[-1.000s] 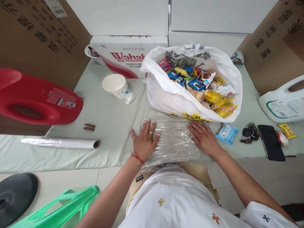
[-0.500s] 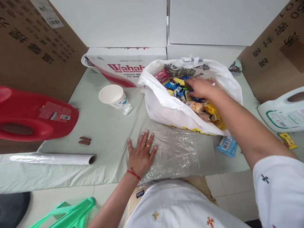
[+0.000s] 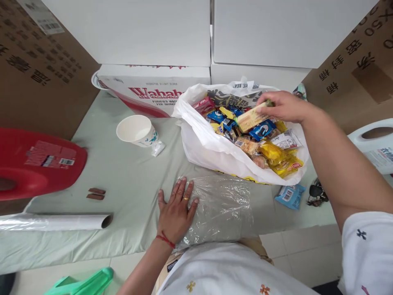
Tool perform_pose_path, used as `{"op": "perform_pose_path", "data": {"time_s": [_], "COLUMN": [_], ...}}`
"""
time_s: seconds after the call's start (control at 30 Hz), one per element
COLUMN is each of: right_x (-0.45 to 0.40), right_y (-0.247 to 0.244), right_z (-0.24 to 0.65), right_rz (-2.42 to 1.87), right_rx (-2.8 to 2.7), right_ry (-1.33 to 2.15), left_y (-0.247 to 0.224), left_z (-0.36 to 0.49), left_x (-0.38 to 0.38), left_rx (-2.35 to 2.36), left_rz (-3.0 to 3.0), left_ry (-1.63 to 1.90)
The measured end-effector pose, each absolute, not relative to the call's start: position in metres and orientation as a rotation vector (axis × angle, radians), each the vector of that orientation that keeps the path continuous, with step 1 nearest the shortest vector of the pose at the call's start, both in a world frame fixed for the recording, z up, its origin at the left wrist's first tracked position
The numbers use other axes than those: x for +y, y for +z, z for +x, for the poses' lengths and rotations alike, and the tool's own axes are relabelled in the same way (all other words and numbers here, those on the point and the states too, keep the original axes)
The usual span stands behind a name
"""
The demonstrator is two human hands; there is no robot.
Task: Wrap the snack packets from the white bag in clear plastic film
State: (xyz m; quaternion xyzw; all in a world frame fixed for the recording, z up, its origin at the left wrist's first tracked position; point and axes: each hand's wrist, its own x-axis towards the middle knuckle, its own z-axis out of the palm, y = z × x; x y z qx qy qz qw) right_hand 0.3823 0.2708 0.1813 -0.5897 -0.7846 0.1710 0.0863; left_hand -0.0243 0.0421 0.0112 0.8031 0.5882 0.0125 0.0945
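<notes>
My right hand (image 3: 278, 107) pinches the end of a long, pale yellow wrapped snack bar (image 3: 252, 118), raised over the mouth of a white plastic bag (image 3: 205, 143). Inside that bag lie several small packaged snacks: blue packets (image 3: 262, 129), yellow packets (image 3: 281, 157) and red packs (image 3: 204, 105). My left hand (image 3: 176, 211) rests flat with fingers spread on the left edge of a sheet of clear plastic film (image 3: 224, 209), pressing it to the cloth-covered table (image 3: 132, 176). The film lies slightly wrinkled in front of the bag.
A paper cup (image 3: 137, 130) and a crumpled white wrapper (image 3: 157, 148) stand left of the bag. Further left are a red jug (image 3: 39, 164), brown strips (image 3: 96, 194) and a film roll (image 3: 55, 221). A blue packet (image 3: 290, 196) and keys (image 3: 317, 192) lie right. A carton (image 3: 153, 88) stands behind.
My right hand has come up out of the snacks, now holding the pale yellow snack bar. My left hand stays flat on the film. The view has shifted slightly right.
</notes>
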Motion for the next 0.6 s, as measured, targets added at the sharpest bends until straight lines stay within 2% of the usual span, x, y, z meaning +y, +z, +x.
{"op": "perform_pose_path", "data": {"time_s": [0.1,0.3,0.5,0.6], "right_x": [0.295,0.305,0.284,0.280], "right_y": [0.167,0.120,0.121,0.131], "right_z": [0.349,0.316,0.334,0.334], "right_rz": [-1.864,-1.938,-1.959,-2.025], "right_rx": [-2.587,-2.684,-2.393,-2.415], "right_ry": [0.739,0.786,0.849,0.893], "left_y": [0.011,0.010,0.010,0.009], "left_z": [-0.024,-0.024,-0.023,-0.024], "left_x": [0.042,0.041,0.042,0.042], "left_rx": [1.751,1.749,1.761,1.745], "left_rz": [2.378,2.388,2.388,2.392], "left_ry": [0.045,0.054,0.031,0.041]}}
